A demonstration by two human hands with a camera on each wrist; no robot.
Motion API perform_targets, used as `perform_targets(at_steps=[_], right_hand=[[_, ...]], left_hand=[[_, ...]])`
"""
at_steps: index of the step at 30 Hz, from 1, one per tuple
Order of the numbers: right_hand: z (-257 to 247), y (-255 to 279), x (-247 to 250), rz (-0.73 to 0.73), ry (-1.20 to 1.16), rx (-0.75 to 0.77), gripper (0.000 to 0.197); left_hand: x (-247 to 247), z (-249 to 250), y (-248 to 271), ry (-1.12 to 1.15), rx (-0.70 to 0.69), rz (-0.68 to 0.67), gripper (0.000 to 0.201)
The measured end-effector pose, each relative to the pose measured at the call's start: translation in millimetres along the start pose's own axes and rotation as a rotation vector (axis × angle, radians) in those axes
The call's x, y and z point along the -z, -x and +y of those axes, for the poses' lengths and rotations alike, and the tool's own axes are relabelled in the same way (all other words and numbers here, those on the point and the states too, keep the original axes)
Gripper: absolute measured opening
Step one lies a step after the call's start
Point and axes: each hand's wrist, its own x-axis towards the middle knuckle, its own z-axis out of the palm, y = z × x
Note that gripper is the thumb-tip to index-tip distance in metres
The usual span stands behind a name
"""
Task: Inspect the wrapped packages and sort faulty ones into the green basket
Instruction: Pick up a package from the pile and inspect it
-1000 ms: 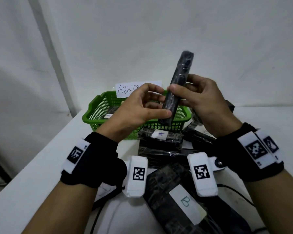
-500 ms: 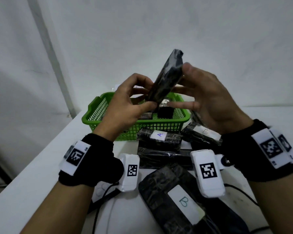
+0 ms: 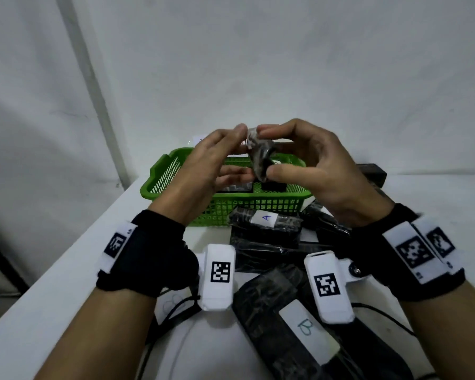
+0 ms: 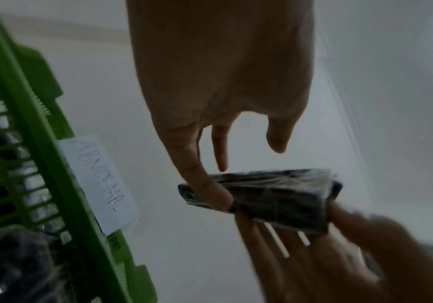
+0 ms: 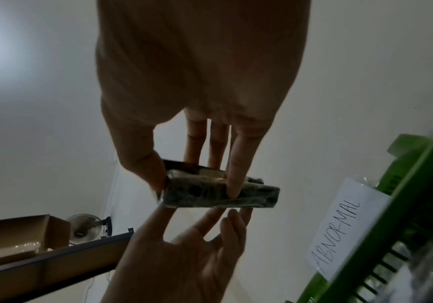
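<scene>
Black plastic-wrapped package [image 3: 259, 157], upright a second ago, now lies tipped nearly end-on above the green basket [image 3: 176, 171], pinched between the thumb and fingers of the right hand [image 3: 324, 171], while the left hand [image 3: 203, 171] steadies it with fingertips. The turn suggests inspection continues, with no verdict yet; more packages [image 3: 266, 223] wait just in front of the basket.

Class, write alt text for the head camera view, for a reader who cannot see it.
Two hands, left and right, hold a small black wrapped package above a green basket on a white table. More wrapped packages, two labelled A and B, lie nearer the viewer.
</scene>
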Motion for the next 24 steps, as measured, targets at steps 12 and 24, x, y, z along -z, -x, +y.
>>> perform_targets(at_steps=[12, 24], right_hand=[[3.8, -2.5, 6.4, 0.233, 0.045, -0.196, 0.040], [-16.7, 0.6, 8.4, 0.088, 0.010, -0.006, 0.019]], left_hand=[[-2.3, -1.3, 7.1, -0.225, -0.094, -0.176, 0.058], [-1.9, -5.1, 3.8, -0.360, -0.358, -0.088, 0.044]])
